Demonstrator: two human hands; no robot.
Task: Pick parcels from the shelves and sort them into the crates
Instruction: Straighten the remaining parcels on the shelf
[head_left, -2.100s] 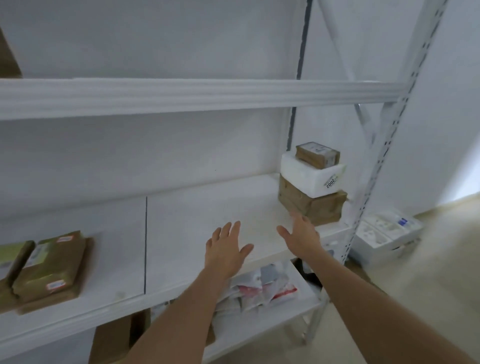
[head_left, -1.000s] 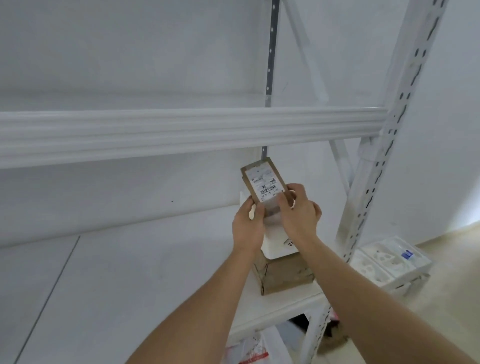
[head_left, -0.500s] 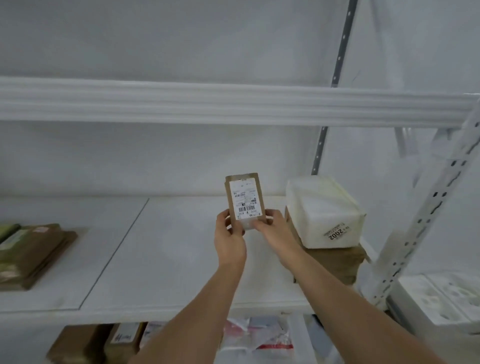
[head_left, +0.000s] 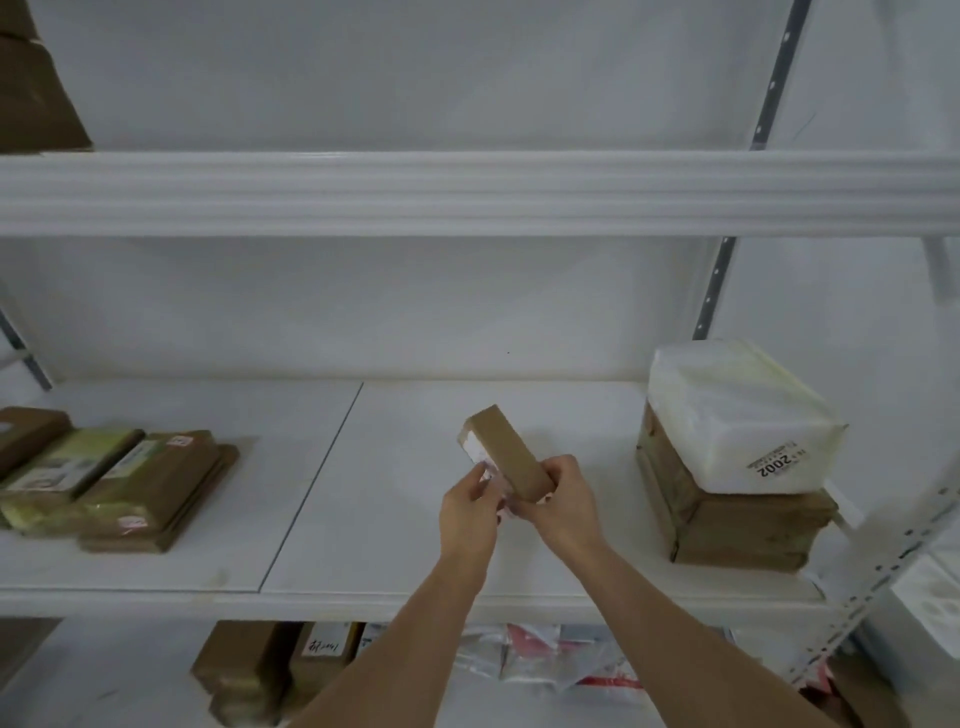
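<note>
Both hands hold a small brown box (head_left: 506, 454) in the air just above the middle shelf (head_left: 395, 525), between the two groups of parcels lying there. The left hand (head_left: 467, 512) pinches the near end of the box from the left, fingers curled against its labelled side. The right hand (head_left: 563, 506) grips the same end from the right, thumb and fingers wrapped round the cardboard. The box is tilted, its far end pointing up and away to the left, with a white label showing on its left face.

To the right on the same shelf sits a white parcel (head_left: 737, 415) marked 2002, resting on top of a brown carton (head_left: 743, 525). At the left end lie flat brown packets (head_left: 140, 483), stacked and overlapping, some wrapped in greenish tape. Below, on the lower shelf, there are more brown boxes (head_left: 270, 670) and some plastic mail bags (head_left: 550, 660) with red print. Another brown carton (head_left: 31, 83) stands on the top shelf at the far left.
</note>
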